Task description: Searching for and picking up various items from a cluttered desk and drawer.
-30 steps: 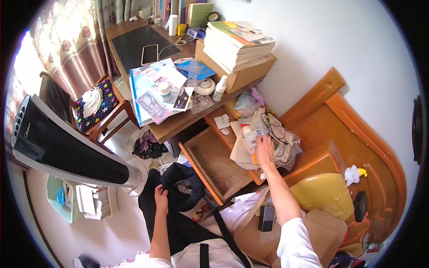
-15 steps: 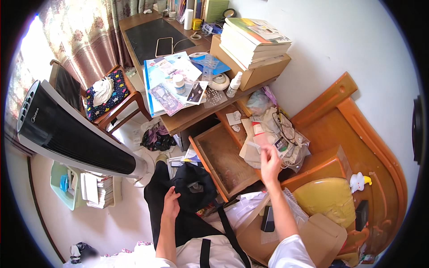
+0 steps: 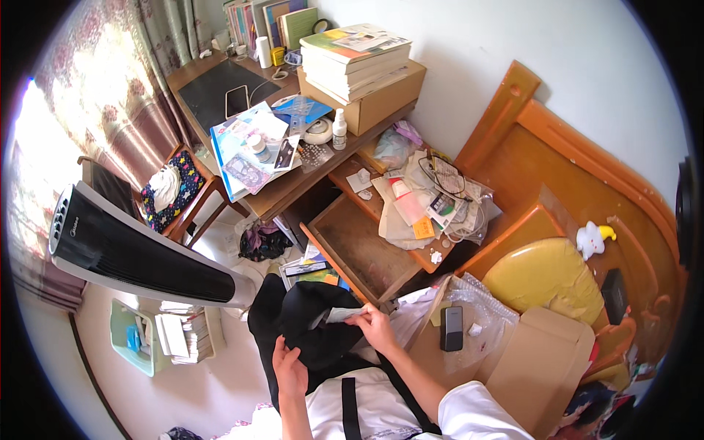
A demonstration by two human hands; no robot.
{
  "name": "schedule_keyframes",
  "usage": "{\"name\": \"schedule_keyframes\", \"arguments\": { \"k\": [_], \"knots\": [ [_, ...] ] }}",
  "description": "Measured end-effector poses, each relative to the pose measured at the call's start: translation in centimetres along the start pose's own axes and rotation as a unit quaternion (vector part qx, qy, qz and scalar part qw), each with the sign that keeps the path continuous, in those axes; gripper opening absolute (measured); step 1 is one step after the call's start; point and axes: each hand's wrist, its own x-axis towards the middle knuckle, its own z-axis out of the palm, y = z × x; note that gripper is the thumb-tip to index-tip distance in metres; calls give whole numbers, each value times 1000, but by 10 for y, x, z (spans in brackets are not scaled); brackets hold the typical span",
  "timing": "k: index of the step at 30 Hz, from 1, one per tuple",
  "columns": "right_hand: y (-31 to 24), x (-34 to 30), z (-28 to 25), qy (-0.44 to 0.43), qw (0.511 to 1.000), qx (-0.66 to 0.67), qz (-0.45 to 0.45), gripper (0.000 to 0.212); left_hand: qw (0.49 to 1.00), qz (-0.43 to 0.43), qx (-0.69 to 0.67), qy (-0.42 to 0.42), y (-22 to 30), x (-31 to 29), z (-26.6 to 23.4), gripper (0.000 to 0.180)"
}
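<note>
A black cloth bag (image 3: 312, 341) with its mouth spread apart lies on my lap. My left hand (image 3: 290, 368) is closed at its near left edge, the fingertips pinching the black fabric. My right hand (image 3: 375, 330) is closed on a flat greyish-white piece (image 3: 343, 314) at the bag's mouth. Whether that piece is paper or cloth I cannot make out. Just beyond the bag, an empty wooden drawer (image 3: 359, 246) is pulled out.
A pile of papers and plastic bags (image 3: 433, 205) lies right of the drawer. Books on a carton (image 3: 385, 95) stand on the cluttered desk (image 3: 275, 198). A tower fan (image 3: 147, 249) leans across the left. An open cardboard box (image 3: 543, 367) with bubble wrap and a black device (image 3: 452, 328) sits right.
My right hand has come from the pile beside the drawer down to the bag, now with the greyish-white piece in its fingers. The whole view has shifted.
</note>
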Motion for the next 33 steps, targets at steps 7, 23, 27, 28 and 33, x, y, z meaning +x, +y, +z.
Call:
{"name": "schedule_keyframes", "arguments": {
  "k": [7,23,27,28,33],
  "knots": [
    [-48,-23,-8,-67,878,-410,-239,16,997,58,41,-22,-5,-32,20,44],
    [-79,-85,-62,-22,987,-131,-90,16,989,111,94,-27,14,-57,19,52],
    [-66,-115,-94,65,985,-159,3,12,994,97,33,-33,17,-60,16,50],
    [-58,-121,-107,73,978,-193,34,13,995,87,24,-48,16,-59,17,49],
    [2,-133,-190,354,899,-244,82,10,994,97,43,-39,15,-65,20,49]
  ]
}}
